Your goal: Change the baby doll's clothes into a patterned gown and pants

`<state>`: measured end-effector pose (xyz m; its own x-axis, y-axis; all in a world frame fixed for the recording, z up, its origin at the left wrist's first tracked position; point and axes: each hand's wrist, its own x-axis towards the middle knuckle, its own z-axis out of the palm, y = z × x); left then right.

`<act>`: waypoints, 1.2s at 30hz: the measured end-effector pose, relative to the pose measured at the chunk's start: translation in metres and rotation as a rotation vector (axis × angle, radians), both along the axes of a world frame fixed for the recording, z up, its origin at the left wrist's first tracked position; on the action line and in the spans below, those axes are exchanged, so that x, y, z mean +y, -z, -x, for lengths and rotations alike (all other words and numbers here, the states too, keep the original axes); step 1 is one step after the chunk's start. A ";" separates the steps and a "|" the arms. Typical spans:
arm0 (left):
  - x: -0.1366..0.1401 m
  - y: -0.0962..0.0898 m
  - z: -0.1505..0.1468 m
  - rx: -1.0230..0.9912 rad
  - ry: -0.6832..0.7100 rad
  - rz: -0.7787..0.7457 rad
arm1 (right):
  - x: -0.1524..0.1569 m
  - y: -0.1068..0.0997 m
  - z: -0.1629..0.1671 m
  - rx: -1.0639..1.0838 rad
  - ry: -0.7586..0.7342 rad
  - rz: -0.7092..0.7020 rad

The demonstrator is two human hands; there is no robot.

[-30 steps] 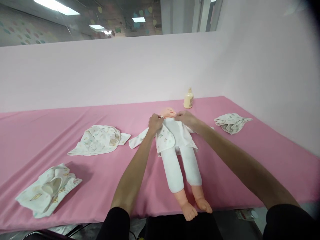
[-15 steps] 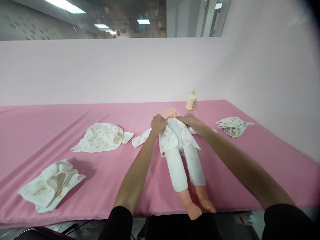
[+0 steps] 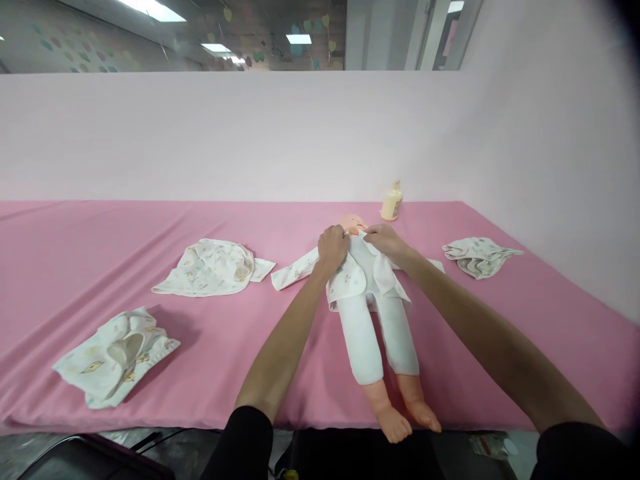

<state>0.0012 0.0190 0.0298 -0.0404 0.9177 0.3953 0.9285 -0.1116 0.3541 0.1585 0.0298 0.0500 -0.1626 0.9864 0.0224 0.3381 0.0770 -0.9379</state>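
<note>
A baby doll (image 3: 405, 397) lies on its back on the pink-covered table, its feet toward me. It has white leggings and a white printed baby jacket (image 3: 346, 281) that hangs open at the front, one sleeve stretched out to the left. At the neck, my left hand (image 3: 333, 245) is closed on the jacket's left collar edge. My right hand (image 3: 387, 241) pinches the opposite collar edge, lifting it slightly off the chest. The doll's head is partly hidden behind my hands.
Folded printed baby clothes (image 3: 116, 357) lie at the front left, with another white printed garment (image 3: 213, 268) behind them. A folded printed cloth (image 3: 481, 257) is on the right. A pump bottle (image 3: 392, 203) stands near the white wall (image 3: 225, 137).
My right hand has gone from lying flat by the collar to pinching and raising its edge. The left hand keeps its hold at the neck. The whole view has shifted slightly.
</note>
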 end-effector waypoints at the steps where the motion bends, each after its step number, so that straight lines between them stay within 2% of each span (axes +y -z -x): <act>1: 0.000 0.001 -0.002 0.013 0.006 -0.008 | -0.001 0.000 0.000 0.038 0.008 0.027; 7: -0.002 0.003 -0.008 0.053 0.027 -0.018 | -0.001 0.000 -0.005 0.169 0.056 0.160; 14: -0.002 0.005 -0.008 0.078 0.031 -0.013 | 0.011 0.008 -0.016 0.115 0.139 0.166; 20: -0.005 0.001 -0.011 0.080 0.047 -0.004 | 0.006 0.003 -0.011 0.204 0.130 0.215; 24: -0.004 0.001 -0.013 0.067 0.074 -0.012 | -0.003 -0.002 -0.007 0.285 0.075 0.255; 29: -0.003 0.002 -0.015 0.040 0.094 -0.002 | -0.006 0.001 -0.010 0.396 -0.044 0.271; 36: -0.002 0.004 -0.014 -0.003 0.109 -0.004 | -0.010 0.001 -0.012 0.421 -0.136 0.263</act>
